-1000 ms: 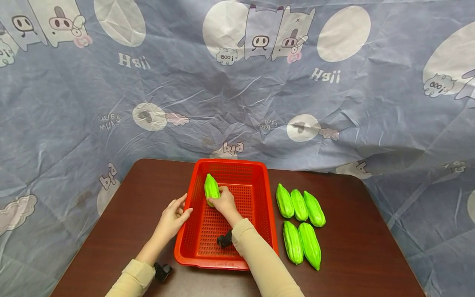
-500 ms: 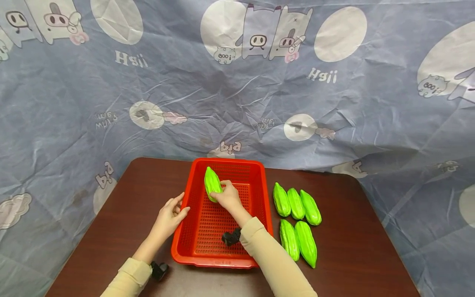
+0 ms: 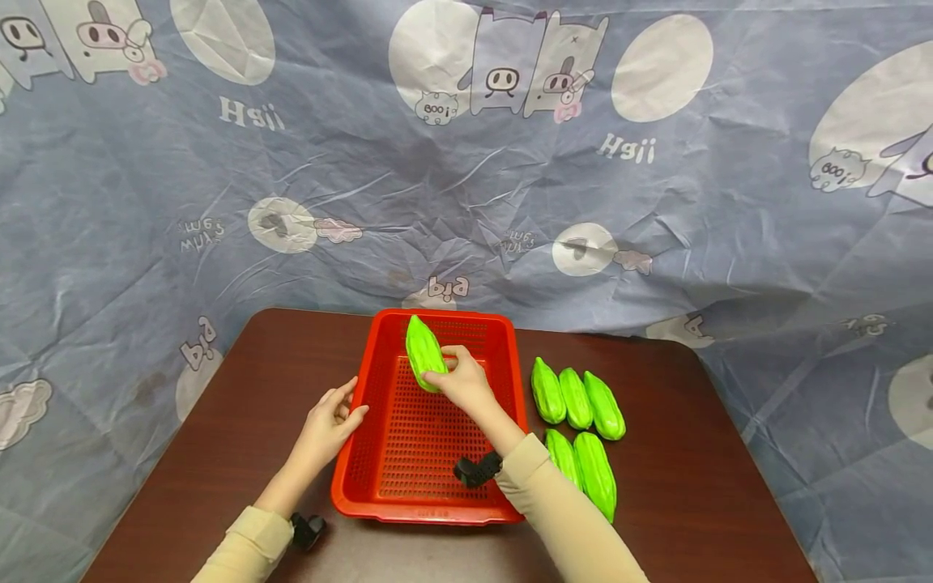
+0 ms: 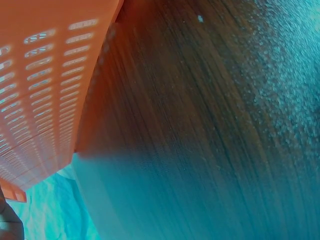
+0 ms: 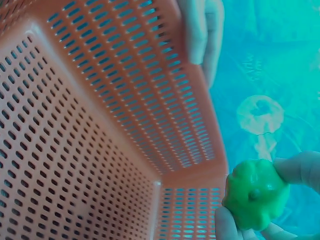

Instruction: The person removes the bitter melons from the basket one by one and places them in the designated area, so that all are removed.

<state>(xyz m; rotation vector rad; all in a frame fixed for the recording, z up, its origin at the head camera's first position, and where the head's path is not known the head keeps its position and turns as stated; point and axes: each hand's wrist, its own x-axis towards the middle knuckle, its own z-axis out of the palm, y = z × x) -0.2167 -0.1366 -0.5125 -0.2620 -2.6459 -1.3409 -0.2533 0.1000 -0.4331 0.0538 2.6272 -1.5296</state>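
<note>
A ridged green bitter melon (image 3: 425, 350) is held up over the far part of a red plastic basket (image 3: 437, 512), tilted with its pointed end away. My right hand (image 3: 466, 379) pinches its near end between thumb and fingers; the right wrist view shows the lobed end of the bitter melon (image 5: 256, 195) head-on, apart from the basket floor. At the basket's left rim, my left hand (image 3: 328, 425) grips the edge, thumb on the rim and fingers outside. Only a bit of a finger (image 4: 9, 222) shows in the left wrist view, beside the perforated basket wall (image 4: 50, 90).
Right of the basket lie three bitter melons (image 3: 576, 398) in a back row and two more (image 3: 598, 476) nearer, one partly behind my right sleeve (image 3: 564, 506). The dark wooden table (image 3: 678, 470) ends at a printed cloth backdrop (image 3: 437, 186).
My right hand has lifted the bitter melon from low inside the basket, up and slightly right. My left hand stays at the rim. The whole head view has shifted slightly.
</note>
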